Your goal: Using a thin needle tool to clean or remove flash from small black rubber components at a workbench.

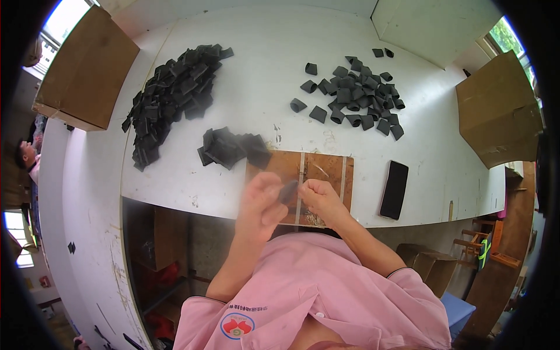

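In front of my chest, my left hand (261, 201) holds a small dark grey fabric piece (287, 191) between thumb and fingers, slightly blurred. Close against its right end is my right hand (321, 198), its fingers pinched together; what they grip is too small to make out. Both hands are above a brown wooden board (328, 169) with pale strips across it, at the table's near edge. Just beyond my left hand lies a small heap of flat black pieces (221, 147), partly smeared.
A large pile of flat black pieces (175, 93) spreads at the far left. Opened, tube-like black pieces (361, 93) lie scattered at the far right. A black phone (395, 190) rests right of the board. Cardboard boxes (87, 70) flank the white table (256, 76); another person (29, 154) is far left.
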`<action>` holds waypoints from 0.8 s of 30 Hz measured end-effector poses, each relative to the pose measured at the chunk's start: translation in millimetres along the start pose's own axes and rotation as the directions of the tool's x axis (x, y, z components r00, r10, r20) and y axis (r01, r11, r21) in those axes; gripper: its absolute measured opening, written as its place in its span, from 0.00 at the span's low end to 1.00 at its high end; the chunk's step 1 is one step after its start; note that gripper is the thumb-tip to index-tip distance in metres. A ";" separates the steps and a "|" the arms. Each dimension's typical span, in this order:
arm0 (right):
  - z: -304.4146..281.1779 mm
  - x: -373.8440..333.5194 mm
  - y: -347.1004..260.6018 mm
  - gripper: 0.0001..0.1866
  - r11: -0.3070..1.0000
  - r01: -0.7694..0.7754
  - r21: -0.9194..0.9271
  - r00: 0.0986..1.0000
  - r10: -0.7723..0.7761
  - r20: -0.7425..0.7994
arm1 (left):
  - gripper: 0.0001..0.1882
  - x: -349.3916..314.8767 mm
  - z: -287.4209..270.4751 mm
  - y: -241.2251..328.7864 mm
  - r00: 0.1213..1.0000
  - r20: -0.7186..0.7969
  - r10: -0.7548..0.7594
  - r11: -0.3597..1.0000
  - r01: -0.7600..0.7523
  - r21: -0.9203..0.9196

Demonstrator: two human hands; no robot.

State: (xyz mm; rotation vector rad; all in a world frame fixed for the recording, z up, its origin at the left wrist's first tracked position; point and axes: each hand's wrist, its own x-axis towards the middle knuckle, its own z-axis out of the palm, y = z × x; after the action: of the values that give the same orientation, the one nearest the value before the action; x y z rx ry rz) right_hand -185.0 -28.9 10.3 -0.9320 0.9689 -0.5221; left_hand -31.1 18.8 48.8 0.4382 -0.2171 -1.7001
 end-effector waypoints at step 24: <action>34.6 -28.3 -70.4 0.16 -0.101 0.560 -0.822 0.171 -0.957 0.234 | 0.03 -0.5 44.5 9.9 0.907 -0.256 0.334 0.935 -0.285 0.209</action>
State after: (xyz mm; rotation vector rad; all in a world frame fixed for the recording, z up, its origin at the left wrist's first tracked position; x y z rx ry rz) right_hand -167.4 -29.9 91.8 -2.4680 0.9127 -1.5527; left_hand -40.2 13.0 93.1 0.7315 -0.2046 -1.2906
